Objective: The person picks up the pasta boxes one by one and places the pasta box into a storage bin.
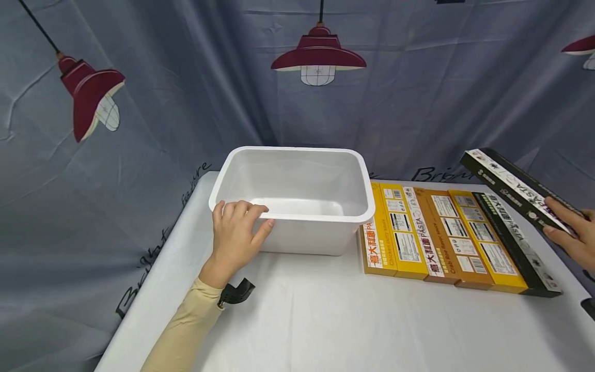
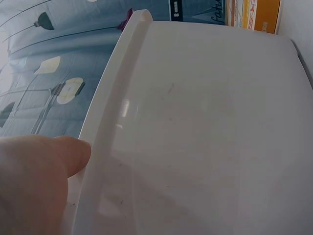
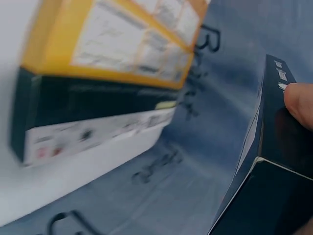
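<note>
Thumb against the outside and fingers over the near rim, my left hand (image 1: pixel 236 227) holds a white plastic bin (image 1: pixel 307 237) at its left front. The left wrist view shows the thumb (image 2: pixel 73 154) at the rim, above the bin's smooth outer wall (image 2: pixel 195 122). Off to the right, my right hand (image 1: pixel 574 232) grips a black pasta box (image 1: pixel 511 186) by its near end, raised and tilted above the table's right side. In the right wrist view a finger (image 3: pixel 301 105) presses the black box's face (image 3: pixel 281 132); the rest of that hand is mostly out of frame.
Right of the bin, several pasta boxes stand in a tight row: yellow ones (image 1: pixel 404 232), brown ones (image 1: pixel 455 237) and a black one (image 1: pixel 520 248) at the end. They sit on a white-covered table (image 1: pixel 325 315). Behind hangs a grey-blue curtain (image 1: pixel 186 103) with printed lamps.
</note>
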The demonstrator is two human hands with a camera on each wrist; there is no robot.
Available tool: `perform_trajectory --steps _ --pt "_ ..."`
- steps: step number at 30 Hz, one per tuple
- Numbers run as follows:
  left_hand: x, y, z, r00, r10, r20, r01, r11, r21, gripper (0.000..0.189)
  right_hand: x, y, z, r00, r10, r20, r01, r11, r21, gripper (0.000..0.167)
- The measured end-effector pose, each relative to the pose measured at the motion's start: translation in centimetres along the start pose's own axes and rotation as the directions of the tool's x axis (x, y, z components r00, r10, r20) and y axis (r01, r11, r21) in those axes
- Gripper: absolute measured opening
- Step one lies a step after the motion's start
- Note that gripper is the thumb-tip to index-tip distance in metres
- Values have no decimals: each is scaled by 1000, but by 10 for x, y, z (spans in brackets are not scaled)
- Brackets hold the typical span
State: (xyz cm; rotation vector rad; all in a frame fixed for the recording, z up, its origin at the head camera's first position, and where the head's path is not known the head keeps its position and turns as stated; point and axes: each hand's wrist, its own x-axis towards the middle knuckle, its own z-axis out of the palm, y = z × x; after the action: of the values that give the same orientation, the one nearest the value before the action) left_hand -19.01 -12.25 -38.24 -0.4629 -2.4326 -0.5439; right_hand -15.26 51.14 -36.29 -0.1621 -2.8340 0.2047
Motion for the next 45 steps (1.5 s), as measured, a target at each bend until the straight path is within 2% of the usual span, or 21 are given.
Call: perform_trajectory --steps 2,5,9,12,22,31,38,45 --pt "0 0 0 1000 6 -4 -6 1000 0 33 8 -14 -9 999 -29 17 30 999 -29 64" --pt "1 1 0 1000 11 -4 -11 1000 2 34 20 -35 -21 993 -71 98 80 993 -87 68" --pt "1 0 -1 1000 -1 0 1 1000 9 34 37 -60 -30 968 -89 235 120 986 -120 74" --pt "1 -1 -1 1000 -10 4 10 1000 11 33 48 -75 -33 954 -128 270 164 980 -115 72" --pt "0 0 0 1000 -4 1 4 1000 9 34 79 -117 -55 926 -199 321 247 962 -116 69" --pt "0 -1 -1 1000 2 -2 -2 1000 13 34 96 -158 -68 898 -269 348 323 940 -108 68" --pt "1 -1 -1 1000 -1 4 1 1000 14 34 107 -198 -67 850 -355 390 415 906 -80 68" --pt "2 -1 0 1000 5 3 -5 1000 16 34 111 -247 -61 794 -465 391 524 850 -53 65"
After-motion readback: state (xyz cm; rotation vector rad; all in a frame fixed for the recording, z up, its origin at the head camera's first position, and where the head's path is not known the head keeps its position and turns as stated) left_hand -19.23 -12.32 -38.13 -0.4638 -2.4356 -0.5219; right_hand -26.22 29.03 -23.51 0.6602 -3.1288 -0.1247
